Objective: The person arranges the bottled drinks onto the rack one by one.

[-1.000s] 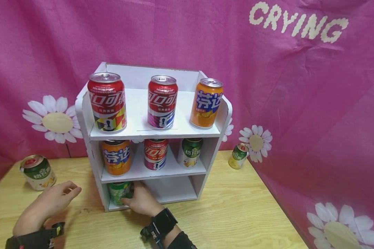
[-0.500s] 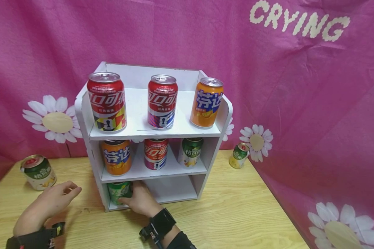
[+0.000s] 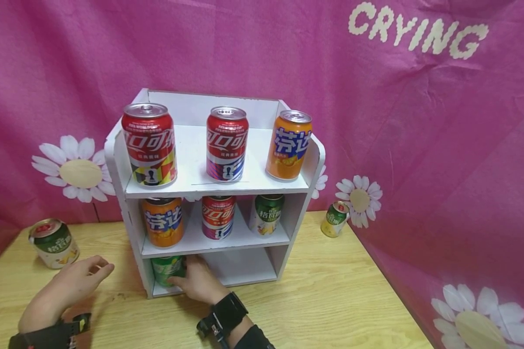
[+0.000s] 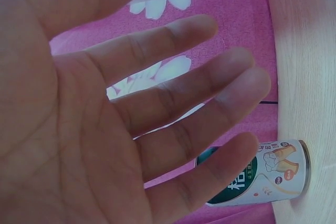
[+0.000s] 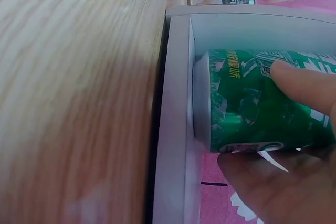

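Observation:
A bright green soda can [image 5: 247, 100] stands at the left end of the bottom level of a white three-level shelf [image 3: 218, 249]. My right hand [image 3: 201, 281] grips this can from the right, thumb across its front and fingers behind; in the right wrist view its base meets the shelf board. My left hand [image 3: 76, 281] hovers over the table left of the shelf, holding nothing, its fingers spread and relaxed in the left wrist view [image 4: 173, 98]. Beyond it stands a green-and-white can [image 3: 54, 245], partly behind the fingers in the left wrist view.
On the top level are two red cola cans [image 3: 150, 145] and an orange soda can [image 3: 289, 145]. The middle level bears an orange can [image 3: 162, 223], a red can [image 3: 218, 218] and a green-and-white can [image 3: 266, 215]. Another small green can [image 3: 334, 220] stands on the table [image 3: 332, 291] at right.

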A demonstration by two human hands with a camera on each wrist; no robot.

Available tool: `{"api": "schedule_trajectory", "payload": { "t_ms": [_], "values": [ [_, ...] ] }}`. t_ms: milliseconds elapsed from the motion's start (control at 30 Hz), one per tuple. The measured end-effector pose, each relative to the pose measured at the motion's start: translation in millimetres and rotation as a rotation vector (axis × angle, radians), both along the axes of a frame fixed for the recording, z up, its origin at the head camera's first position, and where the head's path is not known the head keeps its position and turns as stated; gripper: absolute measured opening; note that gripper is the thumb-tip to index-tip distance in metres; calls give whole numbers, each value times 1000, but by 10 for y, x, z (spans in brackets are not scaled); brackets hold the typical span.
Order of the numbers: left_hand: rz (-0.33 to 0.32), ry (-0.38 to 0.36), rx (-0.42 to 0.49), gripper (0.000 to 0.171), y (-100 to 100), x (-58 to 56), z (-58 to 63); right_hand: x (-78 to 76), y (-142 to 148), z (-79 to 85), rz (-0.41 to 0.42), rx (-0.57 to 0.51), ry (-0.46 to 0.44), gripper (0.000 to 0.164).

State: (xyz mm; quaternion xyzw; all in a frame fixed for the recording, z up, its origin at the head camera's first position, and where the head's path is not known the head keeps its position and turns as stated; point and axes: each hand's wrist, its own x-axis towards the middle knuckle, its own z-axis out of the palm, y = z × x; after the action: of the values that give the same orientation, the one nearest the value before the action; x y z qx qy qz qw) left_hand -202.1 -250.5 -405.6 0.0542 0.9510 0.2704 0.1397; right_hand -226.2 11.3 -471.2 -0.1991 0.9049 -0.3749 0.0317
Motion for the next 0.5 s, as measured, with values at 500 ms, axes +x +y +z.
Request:
{"api": "schedule_trajectory", "payload": {
  "t_ms": [500],
  "values": [
    [9, -9, 0, 61, -12, 5, -13, -11, 31, 8, 28, 0, -8, 85]
  ]
}}
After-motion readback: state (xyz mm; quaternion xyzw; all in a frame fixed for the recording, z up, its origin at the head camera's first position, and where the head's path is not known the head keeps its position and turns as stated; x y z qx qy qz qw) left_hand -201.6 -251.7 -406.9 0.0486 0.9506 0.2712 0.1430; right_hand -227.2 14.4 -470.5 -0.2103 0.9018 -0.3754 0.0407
